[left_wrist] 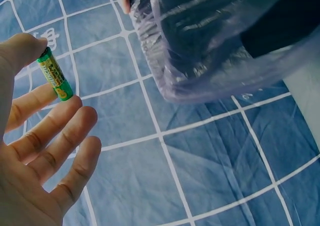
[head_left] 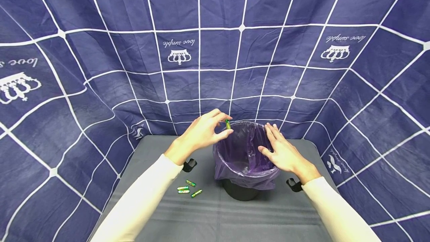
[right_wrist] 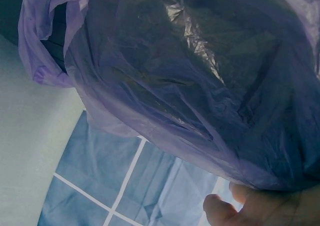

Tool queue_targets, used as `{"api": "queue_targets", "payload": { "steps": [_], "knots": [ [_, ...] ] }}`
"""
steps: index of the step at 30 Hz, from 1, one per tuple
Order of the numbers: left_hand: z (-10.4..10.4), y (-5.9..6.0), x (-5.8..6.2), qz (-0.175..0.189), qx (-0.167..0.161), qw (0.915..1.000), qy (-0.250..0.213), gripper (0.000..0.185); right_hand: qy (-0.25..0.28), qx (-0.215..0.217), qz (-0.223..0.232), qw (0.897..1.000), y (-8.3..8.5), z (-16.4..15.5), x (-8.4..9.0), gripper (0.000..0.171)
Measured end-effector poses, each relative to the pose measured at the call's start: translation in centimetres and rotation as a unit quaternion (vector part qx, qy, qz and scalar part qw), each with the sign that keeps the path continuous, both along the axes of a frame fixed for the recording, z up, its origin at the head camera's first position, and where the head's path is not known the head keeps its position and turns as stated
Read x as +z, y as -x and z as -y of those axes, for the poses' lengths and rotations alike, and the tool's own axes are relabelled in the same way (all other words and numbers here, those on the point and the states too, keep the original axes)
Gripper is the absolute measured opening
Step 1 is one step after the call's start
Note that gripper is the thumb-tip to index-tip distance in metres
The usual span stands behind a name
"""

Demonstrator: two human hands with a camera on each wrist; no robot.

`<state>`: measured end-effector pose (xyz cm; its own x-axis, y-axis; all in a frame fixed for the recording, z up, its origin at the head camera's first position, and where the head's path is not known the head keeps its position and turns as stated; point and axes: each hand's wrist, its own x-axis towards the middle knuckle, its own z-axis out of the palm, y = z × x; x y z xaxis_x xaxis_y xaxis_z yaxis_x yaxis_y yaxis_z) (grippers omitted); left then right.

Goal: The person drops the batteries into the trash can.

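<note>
In the head view, a green battery [head_left: 228, 124] is pinched in the left hand [head_left: 205, 130] by the left rim of a black bin [head_left: 240, 192] lined with a purple bag [head_left: 253, 181] — the right hand [head_left: 283, 153] is held at the opposite rim, fingers straight, thumb apart — and four batteries [head_left: 190, 183] are seen on the grey table [head_left: 174, 221]. In the left wrist view, the battery is held by its ends between thumb and fingertips. In the right wrist view, fingers are shown at the bag's edge; whether it is touched cannot be told.

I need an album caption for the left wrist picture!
Left hand pinching a green battery, purple bag in view.
</note>
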<state>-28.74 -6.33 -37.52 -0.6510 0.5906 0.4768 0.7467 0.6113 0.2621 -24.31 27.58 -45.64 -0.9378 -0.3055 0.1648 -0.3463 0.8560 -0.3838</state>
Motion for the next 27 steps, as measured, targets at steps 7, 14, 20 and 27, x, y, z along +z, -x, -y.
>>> {"api": "queue_targets", "payload": {
  "steps": [7,14,20,27],
  "knots": [
    [-1.6,0.3,0.0,-0.006,-0.008,0.9999,0.01,0.041,-0.001,0.0,-0.002,1.0,0.1,0.0,0.1,0.09],
    [-2.3,0.3,0.1,-0.015,-0.011,0.9997,0.015,0.041,-0.001,-0.001,-0.002,1.0,0.1,0.0,0.1,0.089],
    [-2.7,0.2,0.2,-0.011,-0.006,0.9997,0.022,0.041,0.003,0.0,-0.009,1.0,0.0,0.1,0.2,0.088],
    [-2.7,0.0,-0.1,0.03,0.015,0.9969,0.071,0.058,0.008,0.001,-0.005,1.0,-0.1,0.0,0.3,0.087]
  ]
}}
